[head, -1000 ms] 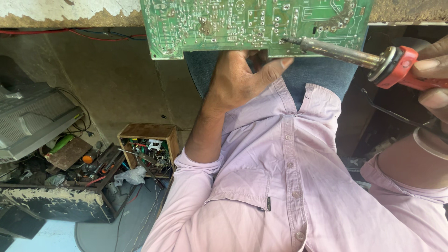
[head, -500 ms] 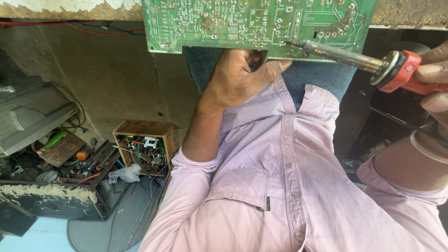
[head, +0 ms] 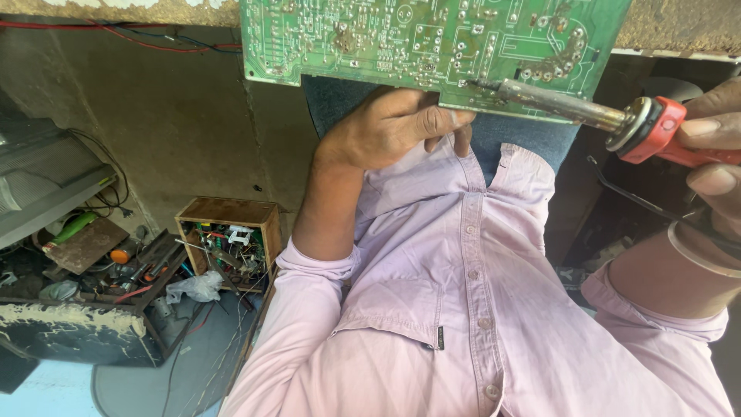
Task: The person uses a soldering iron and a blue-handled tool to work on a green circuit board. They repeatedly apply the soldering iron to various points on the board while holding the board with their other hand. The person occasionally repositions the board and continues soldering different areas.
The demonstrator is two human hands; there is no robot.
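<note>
A green circuit board (head: 370, 38) with its solder side up fills the top of the view. My left hand (head: 394, 127) grips its near edge from below, thumb and fingers curled around it. My right hand (head: 714, 158) at the right edge holds a red-handled soldering iron (head: 656, 131). The iron's metal barrel lies across the board's right part, and its tip (head: 478, 83) touches the solder joints near the board's near edge. My lilac shirt and blue trousers lie under the board.
A small wooden box (head: 228, 235) crammed with wires and parts stands on the floor at left. Beside it a dark tray (head: 93, 309) holds several tools. A grey device casing (head: 38, 193) sits at far left. Red wires (head: 154, 40) run along the wall.
The view has shifted slightly, and the board and iron sit a little higher and to the right. The iron's tip stays on the board and both hands keep their grips.
</note>
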